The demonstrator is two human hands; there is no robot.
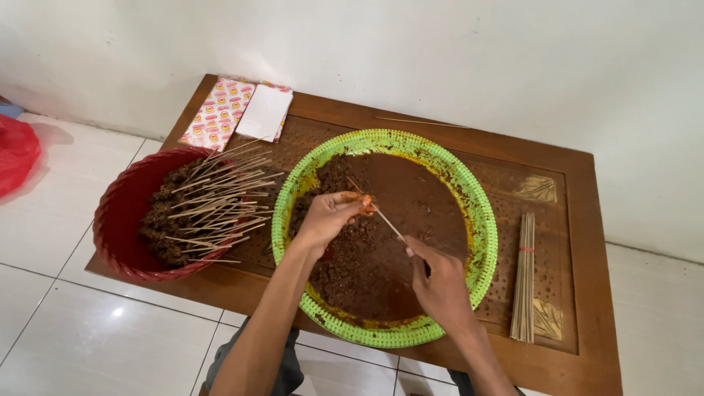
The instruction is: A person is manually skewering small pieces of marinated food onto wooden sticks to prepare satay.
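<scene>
Floor [88, 330] is white tile, wall behind is white. Wooden desk [587, 242] sits low against the wall and carries everything.

Green tray [480, 220], round with a perforated rim, takes up the desk centre. It is filled with dark brown marinated meat bits [381, 271] and sauce. Red basket [117, 220] stands just left of the tray, touching or nearly touching its rim, and holds a pile of finished skewers [213, 205] with stick ends fanning right, toward the tray. Bundle of bare sticks [524, 279] lies on the right side of the desk, long axis running near to far, well apart from both hands. Two flat paper packets [238, 110], one patterned and one plain white, lie at the far-left corner. One loose stick [422, 122] lies near the far edge. Red plastic bag [15, 150] is on the floor at left.

Both hands are over the tray. Right hand [440, 282]: grip closed on the lower end of a thin stick [387, 223]. Stick's long axis runs diagonally up-left from the right hand to the left hand. Left hand [330, 216]: fingertips pinched on a piece of meat at the stick's far tip, sauce on the fingers. Left hand is nearer the tip, right hand is nearer the butt.
</scene>
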